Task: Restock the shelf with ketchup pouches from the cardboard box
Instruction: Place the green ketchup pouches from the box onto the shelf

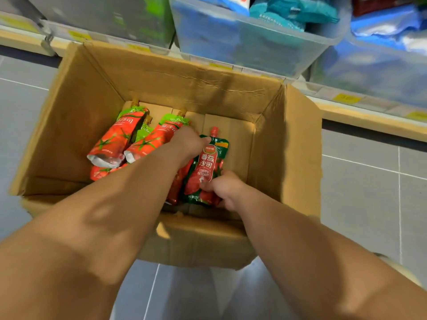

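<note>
right hand pinches green ketchup pouch; left hand grip: cannot tell; both inside cardboard box

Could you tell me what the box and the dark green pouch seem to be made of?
The box looks like matte brown cardboard, creased along its far wall. The dark green pouch seems glossy printed plastic film, wrinkled, with a hard red cap.

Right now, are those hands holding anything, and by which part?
The right hand pinches the dark green ketchup pouch by its lower end. The left hand rests at its top beside the red cap; its grip is hidden.
</note>
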`<control>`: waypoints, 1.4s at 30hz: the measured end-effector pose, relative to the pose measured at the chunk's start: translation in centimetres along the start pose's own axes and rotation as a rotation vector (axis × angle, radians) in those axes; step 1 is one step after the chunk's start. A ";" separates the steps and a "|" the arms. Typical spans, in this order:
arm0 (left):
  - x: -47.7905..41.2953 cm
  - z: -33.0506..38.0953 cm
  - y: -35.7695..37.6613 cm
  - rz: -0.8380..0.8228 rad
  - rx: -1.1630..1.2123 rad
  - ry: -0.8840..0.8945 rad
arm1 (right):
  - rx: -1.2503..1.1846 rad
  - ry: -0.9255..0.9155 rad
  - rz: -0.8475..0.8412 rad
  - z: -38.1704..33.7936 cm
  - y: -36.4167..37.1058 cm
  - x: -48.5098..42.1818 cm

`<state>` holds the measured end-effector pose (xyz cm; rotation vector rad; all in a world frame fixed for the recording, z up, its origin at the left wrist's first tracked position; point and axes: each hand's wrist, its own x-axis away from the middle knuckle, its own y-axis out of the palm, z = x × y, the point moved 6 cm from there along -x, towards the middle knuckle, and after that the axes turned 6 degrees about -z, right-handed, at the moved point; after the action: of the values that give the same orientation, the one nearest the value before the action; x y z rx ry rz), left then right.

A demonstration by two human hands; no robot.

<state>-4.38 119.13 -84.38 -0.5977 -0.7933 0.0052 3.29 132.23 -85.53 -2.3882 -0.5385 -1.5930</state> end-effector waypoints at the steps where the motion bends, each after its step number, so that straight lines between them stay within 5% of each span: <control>1: 0.1 -0.1 0.4 -0.027 0.027 -0.007 | -0.002 -0.017 0.018 -0.1 -0.2 -0.1; 11: -0.4 -0.8 2.6 -0.006 -0.176 -0.055 | -0.139 -0.036 0.058 -0.2 -0.7 -0.4; 24: 6.0 3.0 -2.4 0.055 0.225 0.088 | -0.126 -0.122 0.008 -3.3 -2.4 7.4; 32: 14.4 12.2 -6.7 0.122 0.369 0.213 | -0.036 -0.346 0.093 -8.1 -6.8 18.7; 42: 22.7 28.1 -5.0 0.142 0.421 0.572 | -0.051 -0.640 0.331 -12.2 -18.0 29.6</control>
<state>-8.18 134.13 -51.38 -0.2295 -0.1799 0.1233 -4.24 149.30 -53.89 -2.8233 -0.1780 -0.7015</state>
